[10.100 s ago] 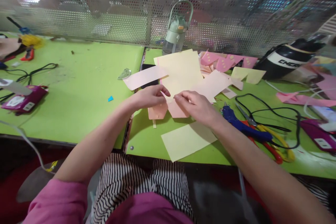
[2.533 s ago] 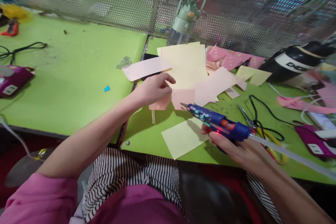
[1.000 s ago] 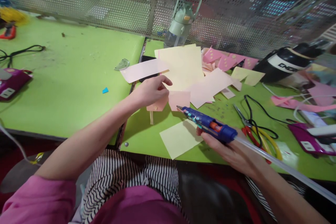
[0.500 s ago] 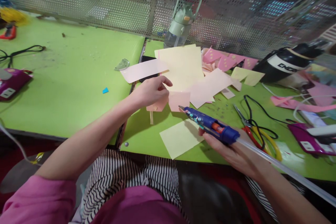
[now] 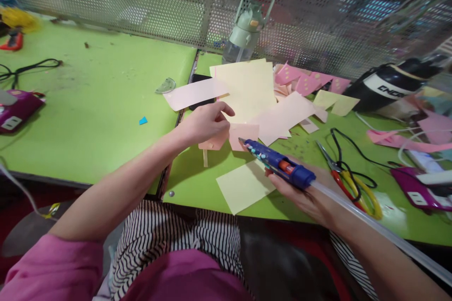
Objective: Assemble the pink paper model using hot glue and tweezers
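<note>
My right hand point(image 5: 296, 193) is wrapped round a blue glue gun point(image 5: 278, 162) with a long clear glue stick in its back. The gun's tip is over a small pink paper piece point(image 5: 243, 136). My left hand point(image 5: 206, 122) rests over another pink piece point(image 5: 213, 142), which has a narrow cream strip point(image 5: 205, 157) below it. Its fingers are bent and a little apart, with nothing seen in them. Cream sheets point(image 5: 247, 87) lie beyond the hands, a long pale pink strip point(image 5: 194, 94) to their left. Nearest me is a cream rectangle point(image 5: 243, 187).
Red and yellow scissors point(image 5: 344, 181) with a black cord lie right of the gun. A green bottle point(image 5: 243, 33) stands by the perforated metal screen; a black bottle point(image 5: 391, 82) lies back right. Purple power strips point(image 5: 17, 112) are at both sides. A protractor point(image 5: 165, 85) lies left.
The glue gun and my right hand have shifted slightly left, with the tip further over the small pink piece. My left hand has kept its place over the other piece. The view has shifted slightly.
</note>
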### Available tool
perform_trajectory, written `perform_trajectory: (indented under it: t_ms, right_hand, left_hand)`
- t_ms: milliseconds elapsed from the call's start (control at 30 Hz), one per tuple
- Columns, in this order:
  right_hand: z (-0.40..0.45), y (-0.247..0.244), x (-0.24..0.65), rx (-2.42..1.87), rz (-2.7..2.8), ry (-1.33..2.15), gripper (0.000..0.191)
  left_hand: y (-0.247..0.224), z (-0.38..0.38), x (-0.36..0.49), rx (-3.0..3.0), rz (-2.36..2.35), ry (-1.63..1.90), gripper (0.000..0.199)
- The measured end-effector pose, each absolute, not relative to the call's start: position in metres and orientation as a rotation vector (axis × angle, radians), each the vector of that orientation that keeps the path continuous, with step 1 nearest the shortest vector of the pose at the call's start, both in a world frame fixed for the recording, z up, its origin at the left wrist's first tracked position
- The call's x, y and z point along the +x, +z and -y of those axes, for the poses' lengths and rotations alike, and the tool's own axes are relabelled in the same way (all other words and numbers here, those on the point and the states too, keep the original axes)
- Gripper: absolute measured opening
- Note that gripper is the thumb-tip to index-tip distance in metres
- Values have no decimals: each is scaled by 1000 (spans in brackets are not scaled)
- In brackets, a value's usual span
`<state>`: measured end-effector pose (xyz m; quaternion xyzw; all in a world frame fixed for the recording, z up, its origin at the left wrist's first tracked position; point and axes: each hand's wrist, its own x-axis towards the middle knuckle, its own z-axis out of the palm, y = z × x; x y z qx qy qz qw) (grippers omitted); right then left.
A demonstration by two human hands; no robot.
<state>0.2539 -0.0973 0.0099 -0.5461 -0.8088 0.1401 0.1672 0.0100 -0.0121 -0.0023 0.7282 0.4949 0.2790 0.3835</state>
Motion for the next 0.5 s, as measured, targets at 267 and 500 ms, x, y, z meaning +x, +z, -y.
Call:
perform_trajectory:
  t_ms: [267, 500]
  right_hand:
    - [92, 4, 258, -1467, 2354, 397, 23]
    - [92, 2, 262, -1470, 2355, 413, 19]
  left_hand:
    - [-2, 12, 11, 1865, -1277, 709, 31]
    - [-2, 12, 10, 1870, -1278, 702, 33]
